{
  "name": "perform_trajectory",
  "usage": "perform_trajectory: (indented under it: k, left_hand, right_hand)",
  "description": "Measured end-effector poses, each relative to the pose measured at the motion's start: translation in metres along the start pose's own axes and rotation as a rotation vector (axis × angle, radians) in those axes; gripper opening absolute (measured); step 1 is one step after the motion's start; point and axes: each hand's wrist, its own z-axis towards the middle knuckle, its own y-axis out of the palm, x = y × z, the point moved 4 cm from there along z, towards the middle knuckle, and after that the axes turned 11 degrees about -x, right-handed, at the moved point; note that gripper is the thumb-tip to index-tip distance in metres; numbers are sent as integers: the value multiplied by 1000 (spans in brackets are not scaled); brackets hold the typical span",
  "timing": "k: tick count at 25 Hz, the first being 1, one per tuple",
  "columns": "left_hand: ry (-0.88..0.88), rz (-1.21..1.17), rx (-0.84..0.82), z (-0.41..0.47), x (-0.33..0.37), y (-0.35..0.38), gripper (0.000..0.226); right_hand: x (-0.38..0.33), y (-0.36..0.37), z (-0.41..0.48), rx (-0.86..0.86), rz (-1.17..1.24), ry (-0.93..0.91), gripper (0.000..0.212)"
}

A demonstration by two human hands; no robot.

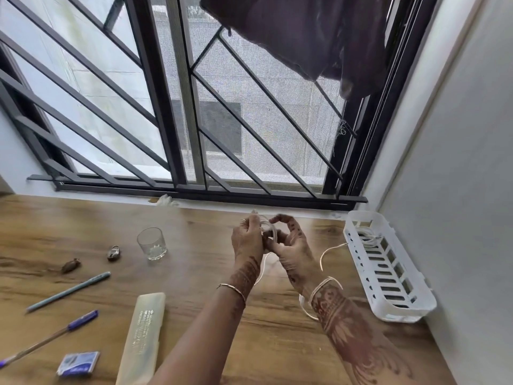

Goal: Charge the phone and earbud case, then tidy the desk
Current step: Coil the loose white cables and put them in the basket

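Left hand: my left hand (247,241) is raised above the counter (194,287), fingers curled round one side of a small coil of white cable (268,227).
Right hand: my right hand (290,245) faces it, thumb and lower fingers pinching the coil's near side, forefinger arched over the top.
White cable: the coil sits between my two hands, off the counter. A loose length drops from it between my wrists, and more of it loops on the wood by my right forearm.
Basket: a white slotted basket (399,316) lies along the right wall. A strand pokes out of its far end, and more white cable lies inside. I cannot tell whether it is the same cable.
Glass: an upright clear tumbler (151,243) stands left of my hands, apart from them.
Small items: two small brownish objects (113,252) (70,265) lie left of the glass, too blurred to name.
Near left: a teal pen (69,290), a purple pen (50,337), a small blue box (78,363) and a long translucent case (143,333) lie flat on the wood.
Behind: a window grille (166,107), with dark cloth (305,31) hanging at its upper right.
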Motion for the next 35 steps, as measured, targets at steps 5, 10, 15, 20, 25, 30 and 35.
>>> perform_trajectory:
  k: [5,10,15,20,25,30,35]
  left_hand:
    - [-33,-114,-8,-4,6,8,40]
    - [-103,-113,102,2,4,3,40]
    - [-133,-119,129,6,-7,-11,29]
    - [-118,-106,-75,0,-5,-4,38]
    - [-137,-246,-91,-3,-1,4,33]
    - [-145,-260,-3,1,1,3,33]
    - [-138,-140,13,1,1,4,36]
  right_hand:
    - [-2,-1,0,256,-642,-155,15]
    - [-1,-2,-4,414,-836,-390,15]
    - [-3,-19,6,463,-382,-287,10]
    - [3,-42,10,605,-136,-118,31]
    - [16,-40,10,466,-205,37,9]
    - [21,-25,2,153,-155,189,34]
    - [16,-29,-1,171,-295,130,9]
